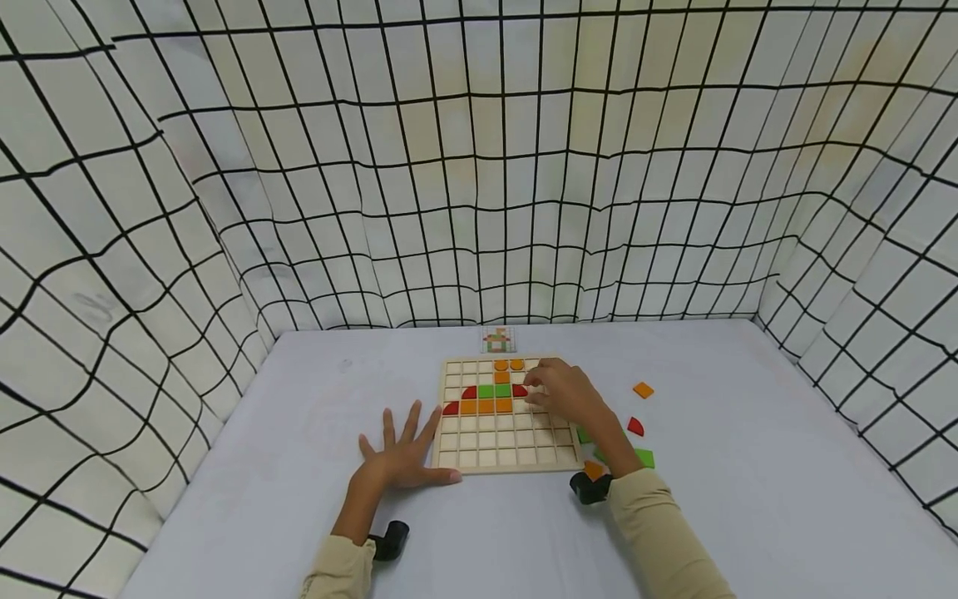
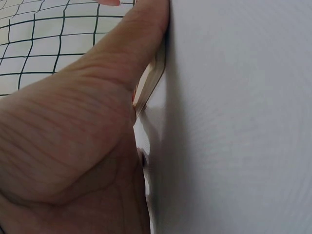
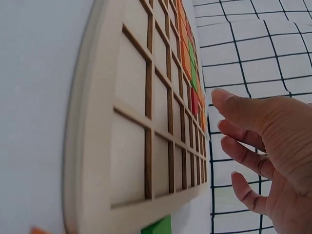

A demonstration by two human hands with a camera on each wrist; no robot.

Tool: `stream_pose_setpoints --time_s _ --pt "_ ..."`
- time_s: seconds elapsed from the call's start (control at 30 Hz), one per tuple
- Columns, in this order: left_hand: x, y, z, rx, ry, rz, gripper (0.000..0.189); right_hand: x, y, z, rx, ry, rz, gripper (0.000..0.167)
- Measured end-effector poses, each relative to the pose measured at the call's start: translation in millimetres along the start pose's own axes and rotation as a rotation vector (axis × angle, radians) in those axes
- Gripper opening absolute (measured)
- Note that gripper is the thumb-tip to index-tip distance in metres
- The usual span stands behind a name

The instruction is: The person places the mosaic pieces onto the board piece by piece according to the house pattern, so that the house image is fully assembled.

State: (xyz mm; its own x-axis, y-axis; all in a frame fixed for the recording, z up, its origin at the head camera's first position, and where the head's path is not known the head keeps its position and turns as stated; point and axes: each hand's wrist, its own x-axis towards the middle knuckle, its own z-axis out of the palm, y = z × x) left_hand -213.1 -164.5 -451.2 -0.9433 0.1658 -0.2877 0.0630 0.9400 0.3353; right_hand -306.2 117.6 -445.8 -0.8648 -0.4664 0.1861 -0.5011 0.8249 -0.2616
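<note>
A wooden grid board [image 1: 486, 458] lies flat on the white table, some of its cells filled with orange, green and red pieces. Spread wide at the board's left edge, my left hand [image 1: 400, 462] rests on the table, its thumb along the near left corner. My right hand [image 1: 565, 391] is over the board's right part, beside a red quarter-round piece [image 1: 520, 390]. In the right wrist view its thumb and loosely bent fingers stand apart, and I see nothing between them. Green squares [image 1: 503, 390] and an orange row [image 1: 486, 406] sit left of that hand.
Behind the board lies a small picture card [image 1: 497, 339]. Loose pieces lie to the right: an orange square [image 1: 643, 389], a red quarter-round [image 1: 635, 427], a green one [image 1: 644, 457] and others partly under my right forearm. Black netting [image 1: 504, 249] over white cloth surrounds the table.
</note>
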Motion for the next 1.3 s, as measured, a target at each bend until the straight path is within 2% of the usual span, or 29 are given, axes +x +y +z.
stream_pose_setpoints --time_s 0.3,0.53,0.73,1.07,1.3 --pt "0.8 0.6 0.8 0.000 0.001 0.002 0.110 -13.2 18.1 -12.0 -0.020 0.003 0.038 0.023" --pt "-0.6 1.5 0.8 -0.007 -0.005 -0.001 0.110 -25.6 37.4 -20.0 -0.038 0.042 0.048 0.023" --pt "0.0 1.7 1.1 -0.004 -0.003 0.002 0.110 -40.0 56.3 -27.2 -0.013 0.052 0.091 0.023" --pt "1.7 -0.8 3.9 -0.007 -0.001 0.002 0.112 -58.9 89.1 -30.7 -0.027 0.010 0.290 0.022" --pt "1.6 -1.4 2.9 -0.004 -0.002 0.004 0.112 -65.2 101.3 -34.4 -0.010 0.023 0.387 0.026"
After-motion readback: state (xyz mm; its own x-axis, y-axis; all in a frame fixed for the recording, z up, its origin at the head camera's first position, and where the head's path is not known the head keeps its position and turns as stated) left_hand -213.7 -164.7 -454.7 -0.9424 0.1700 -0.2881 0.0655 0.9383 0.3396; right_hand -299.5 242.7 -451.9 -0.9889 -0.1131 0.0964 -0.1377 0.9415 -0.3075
